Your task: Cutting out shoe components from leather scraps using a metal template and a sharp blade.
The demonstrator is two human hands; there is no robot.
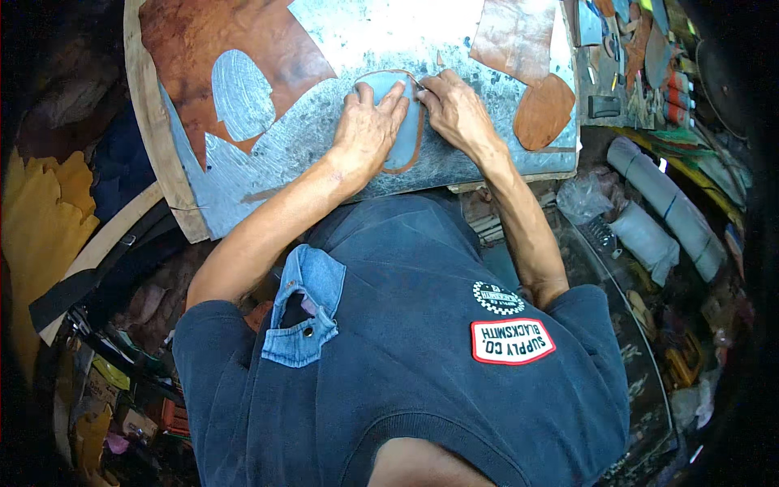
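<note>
A long oval grey-blue piece [401, 152] lies on the worktop, with a brown leather rim [419, 146] showing around it. My left hand [369, 126] rests on its left part, fingers spread and pressing down. At the upper right edge of the oval, my right hand [457, 112] is closed in a pinch around a thin dark tool [419, 84]. The tool's tip meets the leather rim, and most of it is hidden by the fingers, so its kind cannot be made out.
Brown leather sheets [182, 36] and a scratched grey oval [242, 93] lie left on the metal-topped table [324, 158]. A rounded brown leather piece [544, 114] and a lighter leather piece [513, 36] lie right. Tools crowd the far right; rolled material [665, 207] stands below them.
</note>
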